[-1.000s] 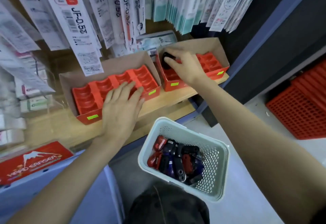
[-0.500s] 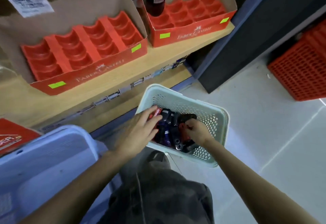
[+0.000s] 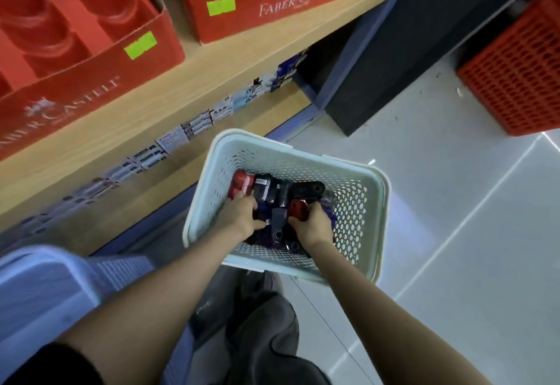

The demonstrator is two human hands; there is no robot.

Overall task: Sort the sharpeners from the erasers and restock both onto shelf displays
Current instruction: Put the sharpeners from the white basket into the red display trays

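Reaching down into the pale perforated basket at the centre of the frame, you have both hands among the sharpeners, a loose heap of red, black and dark blue pieces on its floor. Your left hand sits at the left of the heap, its grip closed with fingers and thumb curled round a dark sharpener. Another red piece lies just above those knuckles, against the basket's left wall. Your right hand sits at the right of the heap, its grip clamped on a red sharpener held between fingertips and thumb. The two hands are near each other but not touching; dark pieces lie between them. Motion blur softens the finer detail of the fingers.

Across the upper left runs a wooden shelf with a strip of price labels along the ledge just below its front edge. Two red Faber-Castell display trays stand on it: one at the upper left with moulded round cups, one at the top centre. Each carries a green sticker on its front. A red lattice crate stands on the grey tiled floor at the right edge. A light blue basket fills the lower left, and your dark trousers show at the bottom centre, below the pale basket.
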